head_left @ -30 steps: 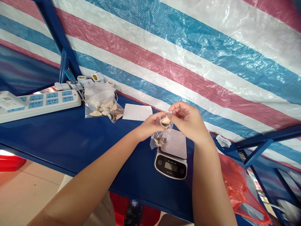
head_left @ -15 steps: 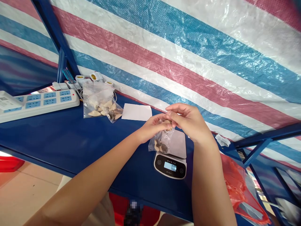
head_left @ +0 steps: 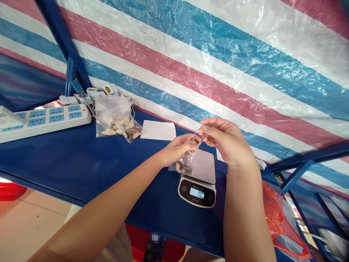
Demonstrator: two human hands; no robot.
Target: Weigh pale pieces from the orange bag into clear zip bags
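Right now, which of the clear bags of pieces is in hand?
The clear bag at the left edge of the scale, gripped by the left hand. The bagged pieces near the power strip lie on the blue table, touched by neither hand.

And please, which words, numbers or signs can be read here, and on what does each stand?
"0.0": on the lit display of the scale.
"电子": above the display, among Chinese characters too blurred to quote.
Too small: print below the display, signs on the two round buttons.
Blurred: label on the white box at the power strip.
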